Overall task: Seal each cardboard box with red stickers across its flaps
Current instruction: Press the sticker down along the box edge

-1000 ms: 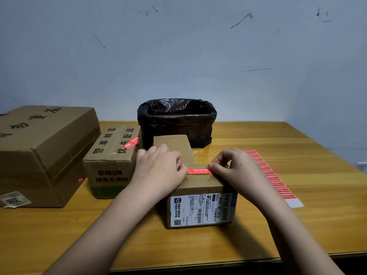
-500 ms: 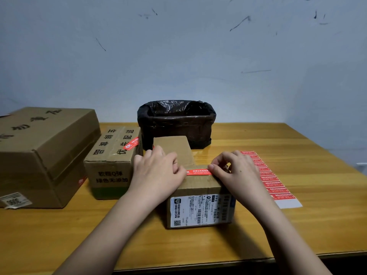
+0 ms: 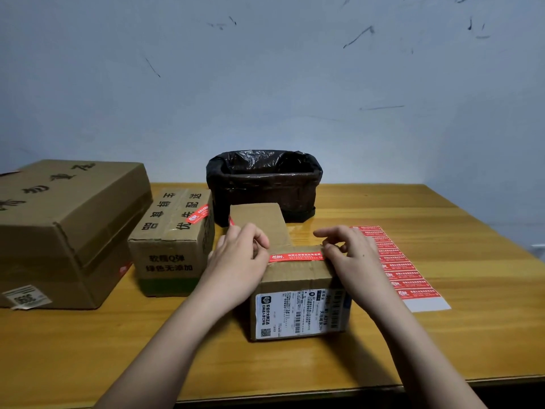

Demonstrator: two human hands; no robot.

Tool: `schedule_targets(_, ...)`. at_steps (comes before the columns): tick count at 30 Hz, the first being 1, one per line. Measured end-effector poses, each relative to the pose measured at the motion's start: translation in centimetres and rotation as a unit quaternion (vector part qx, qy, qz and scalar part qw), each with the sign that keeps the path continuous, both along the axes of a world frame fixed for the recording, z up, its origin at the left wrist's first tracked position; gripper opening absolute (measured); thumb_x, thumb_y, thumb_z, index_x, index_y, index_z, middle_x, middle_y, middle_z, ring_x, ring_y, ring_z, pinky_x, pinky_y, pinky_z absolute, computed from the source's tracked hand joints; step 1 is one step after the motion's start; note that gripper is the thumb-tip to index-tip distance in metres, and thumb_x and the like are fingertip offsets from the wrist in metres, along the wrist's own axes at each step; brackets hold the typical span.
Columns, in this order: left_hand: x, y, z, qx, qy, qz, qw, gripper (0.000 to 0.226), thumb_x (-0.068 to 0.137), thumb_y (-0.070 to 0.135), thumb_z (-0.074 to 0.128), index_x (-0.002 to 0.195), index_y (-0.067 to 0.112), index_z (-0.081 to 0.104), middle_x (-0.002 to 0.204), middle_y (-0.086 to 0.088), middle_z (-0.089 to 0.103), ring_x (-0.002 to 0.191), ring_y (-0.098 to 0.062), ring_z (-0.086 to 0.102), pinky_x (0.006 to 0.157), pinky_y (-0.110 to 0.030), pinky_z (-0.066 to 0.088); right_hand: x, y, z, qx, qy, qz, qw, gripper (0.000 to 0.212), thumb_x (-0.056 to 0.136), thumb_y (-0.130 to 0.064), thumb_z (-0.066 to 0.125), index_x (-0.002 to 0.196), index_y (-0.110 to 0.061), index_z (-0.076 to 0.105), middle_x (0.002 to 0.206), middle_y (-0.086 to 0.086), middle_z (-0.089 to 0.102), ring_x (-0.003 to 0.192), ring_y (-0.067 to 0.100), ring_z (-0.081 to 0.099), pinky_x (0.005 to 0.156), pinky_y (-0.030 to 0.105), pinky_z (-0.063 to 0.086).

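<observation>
While the table [image 3: 442,335] carries 3 boxes, the big box [image 3: 67,231] at its left edge bears no sticker that shows, and the middle box [image 3: 174,240] beside it already has 1 across its top corner. Work is on the small box [image 3: 298,299] near the front edge, its far flap standing open ahead of the bin [image 3: 265,184]. Both hands are curled: the left hand [image 3: 236,261] and right hand [image 3: 351,255] press or pinch the ends of 1 red sticker [image 3: 295,257] on its top; which, I cannot tell. Next, probably, comes rubbing it flat, then peeling another from the sticker sheet [image 3: 404,270] toward the right edge.
</observation>
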State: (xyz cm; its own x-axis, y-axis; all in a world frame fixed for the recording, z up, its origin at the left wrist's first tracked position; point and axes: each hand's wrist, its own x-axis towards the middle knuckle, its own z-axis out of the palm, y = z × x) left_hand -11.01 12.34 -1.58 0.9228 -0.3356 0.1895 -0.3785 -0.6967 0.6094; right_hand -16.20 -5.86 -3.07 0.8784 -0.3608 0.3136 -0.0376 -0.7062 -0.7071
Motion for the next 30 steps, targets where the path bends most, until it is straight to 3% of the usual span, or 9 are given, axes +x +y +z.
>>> schedule_targets(3,-0.7,-0.1,0.2,0.034,-0.076,0.01,0.996,0.02,0.098,0.026,0.037,0.112,0.033,0.049,0.119,0.013,0.046,0.117,-0.009,0.039,0.1,-0.031,0.029,-0.4,0.3,0.0,-0.109,-0.039,-0.027,0.993,0.026,0.099,-0.03,0.039,0.111,-0.034,0.062,0.11,-0.014,0.057,0.11,0.013,0.044,0.091,0.032,0.032)
schedule_targets(6,-2.5,-0.3,0.3,0.067,-0.17,-0.025,0.983,0.047,0.096,0.04,0.022,0.136,0.029,0.044,0.133,0.015,0.046,0.125,-0.004,0.038,0.109,-0.028,0.024,-1.7,1.3,0.3,-0.226,-0.085,0.026,0.97,0.046,0.094,-0.039,0.028,0.12,-0.024,0.063,0.116,-0.01,0.06,0.109,0.008,0.049,0.09,0.027,0.03)
schedule_targets(8,-3.6,-0.3,-0.1,0.098,-0.21,-0.059,0.971,0.059,0.091,0.043,0.018,0.139,0.023,0.046,0.137,0.01,0.051,0.129,-0.007,0.044,0.114,-0.03,0.02,-2.6,1.9,0.2,-0.278,-0.08,0.073,0.955,0.048,0.092,-0.035,0.031,0.125,-0.018,0.062,0.124,-0.006,0.061,0.116,0.008,0.051,0.098,0.027,0.03)
schedule_targets(10,-4.2,-0.3,-0.6,0.139,-0.234,-0.077,0.959,0.056,0.09,0.039,0.025,0.134,0.018,0.054,0.132,0.005,0.058,0.124,-0.011,0.052,0.112,-0.036,0.024,-3.2,2.2,-0.2,-0.317,-0.067,0.089,0.942,0.048,0.09,-0.033,0.034,0.127,-0.016,0.06,0.128,-0.003,0.061,0.124,0.013,0.053,0.104,0.029,0.028)
schedule_targets(13,-4.7,-0.4,-1.2,0.175,-0.233,-0.089,0.953,0.054,0.09,0.039,0.03,0.129,0.016,0.059,0.127,0.003,0.063,0.119,-0.011,0.058,0.109,-0.036,0.027,-3.8,2.2,-0.8,-0.338,-0.04,0.088,0.936,0.051,0.089,-0.035,0.036,0.13,-0.016,0.058,0.13,-0.002,0.061,0.127,0.016,0.053,0.107,0.03,0.025)
schedule_targets(16,-4.9,-0.3,-1.2,0.18,-0.205,-0.097,0.957,0.064,0.089,0.044,0.019,0.138,0.019,0.05,0.139,0.005,0.053,0.129,-0.009,0.048,0.114,-0.031,0.017,-4.0,2.2,-0.9,-0.352,-0.03,0.08,0.932,0.052,0.089,-0.038,0.036,0.13,-0.016,0.058,0.13,-0.001,0.061,0.125,0.015,0.054,0.106,0.031,0.026)
schedule_targets(20,-4.8,0.0,-1.5,0.196,-0.225,-0.076,0.951,0.057,0.088,0.042,0.029,0.13,0.018,0.058,0.129,0.004,0.062,0.121,-0.011,0.056,0.11,-0.034,0.023,-4.1,1.9,-1.0,-0.368,-0.024,0.044,0.928,0.051,0.089,-0.043,0.037,0.125,-0.016,0.063,0.125,-0.001,0.065,0.119,0.018,0.059,0.102,0.032,0.029)
schedule_targets(24,-4.9,0.3,-1.4,0.184,-0.21,-0.076,0.957,0.068,0.086,0.047,0.015,0.143,0.022,0.043,0.144,0.007,0.047,0.134,-0.008,0.041,0.114,-0.027,0.01,-4.2,1.7,-1.0,-0.376,-0.018,0.032,0.926,0.052,0.091,-0.045,0.035,0.126,-0.018,0.062,0.126,-0.003,0.064,0.122,0.017,0.057,0.102,0.033,0.028)
schedule_targets(30,-5.0,0.6,-1.6,0.2,-0.221,-0.052,0.953,0.054,0.086,0.043,0.036,0.125,0.017,0.062,0.122,0.004,0.066,0.114,-0.011,0.061,0.104,-0.035,0.032,-4.5,1.5,-1.2,-0.36,-0.022,0.029,0.932,0.052,0.092,-0.046,0.034,0.128,-0.018,0.059,0.127,-0.004,0.063,0.121,0.016,0.057,0.1,0.032,0.028)
